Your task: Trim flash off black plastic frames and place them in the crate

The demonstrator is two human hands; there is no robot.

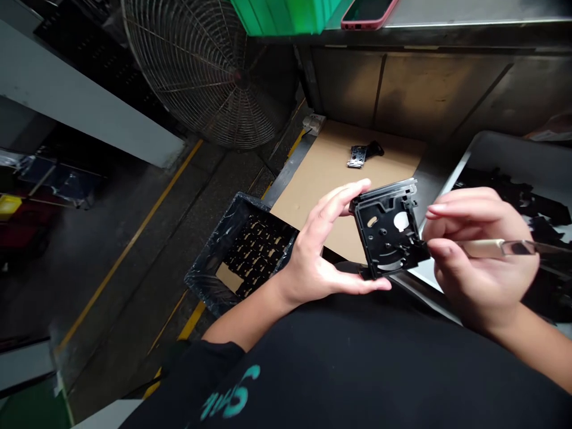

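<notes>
My left hand (319, 250) grips a black moulded plastic housing (384, 238) by its left edge, thumb below and fingers above. The part is tilted so its inner face shows, with cut-outs, small posts and a round hole. At its right edge is my right hand (480, 250), its fingers curled and close to the rim; whether the fingertips pinch the part I cannot tell. Tucked in that hand is a knife-like tool (480, 248) with a pale handle, its metal end pointing right, away from the housing. A smaller black and silvery part (358, 156) lies beyond on the cardboard sheet (308, 179).
A black lined bin (210, 253) with several black parts stands at lower left. On the right, a white tray (460, 161) holds dark parts. Behind are a large fan (236, 77), a green crate (286, 15) and a phone (367, 12) on a metal ledge.
</notes>
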